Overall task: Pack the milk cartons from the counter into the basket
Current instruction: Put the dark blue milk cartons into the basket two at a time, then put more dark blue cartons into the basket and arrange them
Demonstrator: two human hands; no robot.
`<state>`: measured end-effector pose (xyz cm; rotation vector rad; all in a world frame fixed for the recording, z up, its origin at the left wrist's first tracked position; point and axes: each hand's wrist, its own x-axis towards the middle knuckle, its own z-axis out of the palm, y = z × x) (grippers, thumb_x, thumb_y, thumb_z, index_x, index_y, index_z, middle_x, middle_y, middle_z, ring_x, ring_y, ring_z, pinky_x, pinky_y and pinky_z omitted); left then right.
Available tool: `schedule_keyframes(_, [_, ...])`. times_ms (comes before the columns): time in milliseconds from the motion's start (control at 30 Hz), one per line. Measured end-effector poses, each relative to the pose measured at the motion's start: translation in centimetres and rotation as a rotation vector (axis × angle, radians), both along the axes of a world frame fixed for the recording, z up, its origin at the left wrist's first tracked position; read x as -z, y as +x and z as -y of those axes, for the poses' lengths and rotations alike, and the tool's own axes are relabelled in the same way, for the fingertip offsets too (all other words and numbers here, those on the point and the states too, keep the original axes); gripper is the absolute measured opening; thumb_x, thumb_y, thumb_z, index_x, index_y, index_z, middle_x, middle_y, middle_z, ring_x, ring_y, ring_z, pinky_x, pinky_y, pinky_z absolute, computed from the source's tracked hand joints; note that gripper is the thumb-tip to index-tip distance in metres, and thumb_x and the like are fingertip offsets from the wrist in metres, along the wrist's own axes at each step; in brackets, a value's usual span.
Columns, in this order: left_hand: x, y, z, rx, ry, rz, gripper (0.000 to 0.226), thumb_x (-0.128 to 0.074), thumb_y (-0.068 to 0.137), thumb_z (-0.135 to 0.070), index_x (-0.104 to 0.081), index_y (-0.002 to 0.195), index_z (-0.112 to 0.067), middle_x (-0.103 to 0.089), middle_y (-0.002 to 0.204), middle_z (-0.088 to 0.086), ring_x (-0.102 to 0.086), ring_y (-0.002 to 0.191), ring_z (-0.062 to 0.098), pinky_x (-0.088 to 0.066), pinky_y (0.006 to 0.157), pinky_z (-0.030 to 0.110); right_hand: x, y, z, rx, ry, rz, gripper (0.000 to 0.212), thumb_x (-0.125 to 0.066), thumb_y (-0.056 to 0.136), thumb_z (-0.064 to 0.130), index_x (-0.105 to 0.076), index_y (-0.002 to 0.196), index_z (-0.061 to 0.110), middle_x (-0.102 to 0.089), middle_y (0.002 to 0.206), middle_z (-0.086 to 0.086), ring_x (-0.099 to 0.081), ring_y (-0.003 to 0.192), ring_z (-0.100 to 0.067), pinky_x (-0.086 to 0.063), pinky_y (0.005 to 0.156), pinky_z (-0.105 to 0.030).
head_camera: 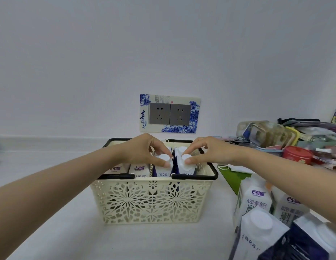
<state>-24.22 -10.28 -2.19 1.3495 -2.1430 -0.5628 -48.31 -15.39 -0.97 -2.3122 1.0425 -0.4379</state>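
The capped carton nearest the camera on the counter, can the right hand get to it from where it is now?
Probably yes. The right hand is at the basket; that carton stands uncovered below its forearm, its cap clear.

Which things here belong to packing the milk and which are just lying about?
Job:
- cream plastic lattice basket with black handles
- white capped cartons in the basket, under the left hand and right hand
- white and purple milk cartons on the counter

Lying about:
- red round tin
- white face mask
- clear plastic containers
- blue-flowered wall socket plate
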Motion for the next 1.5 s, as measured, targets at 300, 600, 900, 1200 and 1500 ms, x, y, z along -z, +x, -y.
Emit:
schedule_keyframes(300, [-1.9, -2.1, -2.1, -0.037, -0.15, -0.098, 0.022, -0.074, 0.075, -0.042, -0.078, 0.09, -0.027, -0.076, 0.089, -0.013, -0.067, 0.078, 0.002, -0.049, 0.069, 0.011, -2.7, -2.5, -3.4, 0.015, -0.03, 0.102, 0.031, -0.071, 0.077, 0.047, -0.074, 0.103, 0.031, -0.073, 0.105, 0.017, -0.063, 0.099, 0.007, -0.04, 0.084, -0.013])
schedule_keyframes(600, [-3.5, -11.0, -7.0, 0.137, -0.115, -0.175, 0.02, -0.07, 0.083, -0.037, -0.076, 0.094, -0.022, -0.076, 0.085, -0.013, -0.071, 0.08, 0.002, -0.055, 0.072, 0.017, -5.1, -11.7, -9.4, 0.034, -0.001, 0.04, 0.038, -0.066, 0.073, 0.061, -0.072, 0.104, 0.041, -0.072, 0.105, 0.023, -0.065, 0.098, 0.007, -0.05, 0.074, -0.011])
schedule_keyframes(900, [0.4, -17.0, -9.6, 0.222, 0.097, 0.221, 0.062, -0.07, 0.074, -0.057, -0.056, 0.128, -0.029, -0.057, 0.132, -0.008, -0.056, 0.113, 0.011, -0.049, 0.093, 0.027, -2.0, -17.8, -14.0, 0.03, 0.186, -0.162, 0.045, -0.075, 0.069, 0.053, -0.066, 0.113, 0.047, -0.063, 0.123, 0.025, -0.056, 0.119, 0.001, -0.046, 0.103, -0.03])
schedule_keyframes(1200, [1.6, -16.5, -10.8, 0.211, -0.029, 0.204, 0.044, -0.074, 0.07, -0.055, -0.062, 0.104, -0.029, -0.065, 0.1, -0.012, -0.06, 0.091, 0.009, -0.05, 0.077, 0.027, 0.8, -17.6, -14.3, 0.029, 0.092, -0.089, 0.034, -0.078, 0.073, 0.044, -0.07, 0.105, 0.035, -0.071, 0.108, 0.016, -0.068, 0.099, -0.009, -0.054, 0.066, -0.02])
schedule_keyframes(1500, [-1.7, -7.8, -13.2, 0.048, -0.049, 0.254, 0.059, -0.062, 0.057, -0.08, -0.062, 0.096, -0.036, -0.066, 0.104, -0.006, -0.062, 0.098, 0.016, -0.051, 0.088, 0.039, -3.1, -13.6, -13.9, 0.041, -0.122, 0.122, 0.064, -0.07, 0.06, 0.068, -0.065, 0.115, 0.038, -0.074, 0.102, 0.015, -0.07, 0.091, -0.002, -0.055, 0.072, -0.02])
